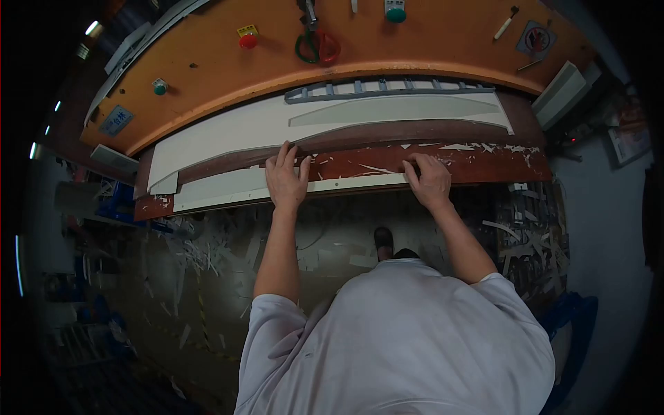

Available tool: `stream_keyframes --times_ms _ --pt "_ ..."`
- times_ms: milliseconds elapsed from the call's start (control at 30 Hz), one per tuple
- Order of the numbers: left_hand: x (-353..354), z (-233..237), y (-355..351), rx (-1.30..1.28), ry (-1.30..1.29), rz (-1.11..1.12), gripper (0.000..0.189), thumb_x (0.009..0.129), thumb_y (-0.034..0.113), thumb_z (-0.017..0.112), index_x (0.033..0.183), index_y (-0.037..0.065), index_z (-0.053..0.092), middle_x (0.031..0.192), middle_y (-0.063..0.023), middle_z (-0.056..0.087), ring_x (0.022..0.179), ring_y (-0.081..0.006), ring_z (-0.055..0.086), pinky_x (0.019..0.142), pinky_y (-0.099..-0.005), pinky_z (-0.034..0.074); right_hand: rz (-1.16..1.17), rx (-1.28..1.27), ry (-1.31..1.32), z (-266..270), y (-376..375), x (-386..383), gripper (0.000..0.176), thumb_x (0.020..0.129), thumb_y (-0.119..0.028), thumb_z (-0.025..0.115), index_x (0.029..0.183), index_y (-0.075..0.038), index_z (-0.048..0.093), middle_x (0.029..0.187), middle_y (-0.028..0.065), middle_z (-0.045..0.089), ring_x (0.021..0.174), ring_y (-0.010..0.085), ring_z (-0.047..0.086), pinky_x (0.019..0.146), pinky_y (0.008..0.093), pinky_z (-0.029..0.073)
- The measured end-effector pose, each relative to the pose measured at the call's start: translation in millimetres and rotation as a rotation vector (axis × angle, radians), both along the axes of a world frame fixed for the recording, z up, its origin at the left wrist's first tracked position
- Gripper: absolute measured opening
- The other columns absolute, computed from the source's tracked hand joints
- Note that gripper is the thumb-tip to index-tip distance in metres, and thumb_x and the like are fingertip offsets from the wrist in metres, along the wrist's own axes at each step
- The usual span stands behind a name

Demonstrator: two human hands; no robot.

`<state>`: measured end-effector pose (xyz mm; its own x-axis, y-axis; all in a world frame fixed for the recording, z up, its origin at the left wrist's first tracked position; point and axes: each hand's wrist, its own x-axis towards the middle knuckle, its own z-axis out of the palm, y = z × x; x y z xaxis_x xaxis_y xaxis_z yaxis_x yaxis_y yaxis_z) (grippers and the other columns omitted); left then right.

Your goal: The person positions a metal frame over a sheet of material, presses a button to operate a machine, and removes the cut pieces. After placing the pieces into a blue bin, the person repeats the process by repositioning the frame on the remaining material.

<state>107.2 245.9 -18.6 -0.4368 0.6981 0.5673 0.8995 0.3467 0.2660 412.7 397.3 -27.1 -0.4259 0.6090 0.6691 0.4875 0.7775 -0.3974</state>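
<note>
A long pale strip (221, 189) lies along the front edge of the dark red bench (346, 167). Resting on the strip and the bench beside it, my left hand (286, 181) has its fingers spread, with nothing held that I can see. Farther right, my right hand (429, 181) is bent down with its fingertips at the strip's right end; what lies between them is too small to tell. Behind both hands are a large pale sheet (228, 131), a curved grey-green piece (394, 109) and a grey slotted frame (346, 95).
An orange machine panel (443, 41) stands at the back, with a red button (248, 41), green buttons (395, 14) and scissors (318, 48) with red and green handles. White scraps lie on the bench and the floor. A blue object (577, 332) is at the lower right.
</note>
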Motion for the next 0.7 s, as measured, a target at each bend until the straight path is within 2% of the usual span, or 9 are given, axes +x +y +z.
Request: stream_keyframes --times_ms 200,300,400,467,500,567,700 --pt "5 0 -4 0.033 -0.063 0.012 0.042 0.096 0.034 0.068 0.128 0.006 0.068 0.147 -0.0073 0.058 0.109 -0.0327 0.061 0.097 -0.0428 0.051 0.058 -0.069 0.013 0 -2 5 0.018 0.092 -0.023 0.073 0.098 -0.006 0.069 0.091 0.0109 0.072 0.088 0.0315 0.07 0.079 0.0434 0.054" --pt "5 -5 -6 0.066 -0.068 0.001 0.041 0.096 0.033 0.068 0.127 0.006 0.068 0.147 -0.0074 0.058 0.107 -0.0336 0.063 0.094 -0.0438 0.053 0.112 -0.183 0.01 -2 3 10 0.025 0.095 -0.027 0.071 0.106 -0.004 0.07 0.093 0.0122 0.074 0.088 0.032 0.071 0.081 0.0434 0.055" --pt "4 -7 -4 0.089 -0.078 -0.007 0.04 0.097 0.033 0.067 0.127 0.006 0.068 0.147 -0.0071 0.057 0.108 -0.034 0.063 0.094 -0.0446 0.053 0.183 -0.5 -0.073 12 13 16 0.032 0.097 -0.032 0.068 0.112 -0.003 0.071 0.095 0.0134 0.075 0.088 0.0291 0.073 0.082 0.0415 0.056" --pt "5 -5 -5 0.087 -0.091 -0.004 0.04 0.097 0.033 0.067 0.127 0.007 0.068 0.147 -0.0067 0.057 0.109 -0.0338 0.063 0.095 -0.0445 0.053 0.275 -0.703 -0.01 27 33 14 0.035 0.099 -0.034 0.067 0.112 -0.002 0.071 0.093 0.0155 0.075 0.086 0.0261 0.073 0.08 0.0395 0.056" --pt "6 -5 -5 0.084 -0.094 0.006 0.039 0.097 0.033 0.067 0.127 0.007 0.068 0.147 -0.0065 0.057 0.109 -0.0336 0.063 0.095 -0.0445 0.053 0.203 -0.574 -0.133 46 47 11 0.037 0.099 -0.035 0.066 0.113 -0.001 0.071 0.092 0.0166 0.074 0.085 0.0227 0.072 0.079 0.0371 0.055" --pt "5 -5 -4 0.072 -0.093 0.018 0.039 0.097 0.033 0.067 0.127 0.007 0.068 0.147 -0.0062 0.058 0.11 -0.0331 0.063 0.095 -0.0445 0.053 0.265 -0.449 -0.034 99 65 -1 0.037 0.1 -0.035 0.065 0.114 -0.001 0.071 0.091 0.0149 0.074 0.083 0.0213 0.071 0.078 0.0366 0.054" --pt "3 -7 -1 0.082 -0.107 0.015 0.038 0.097 0.032 0.067 0.127 0.008 0.069 0.146 -0.0057 0.058 0.11 -0.0327 0.063 0.095 -0.044 0.053 0.278 -0.273 0.147 185 113 -42 0.035 0.099 -0.036 0.066 0.108 -0.003 0.073 0.091 0.0106 0.075 0.083 0.0189 0.071 0.077 0.0344 0.054"
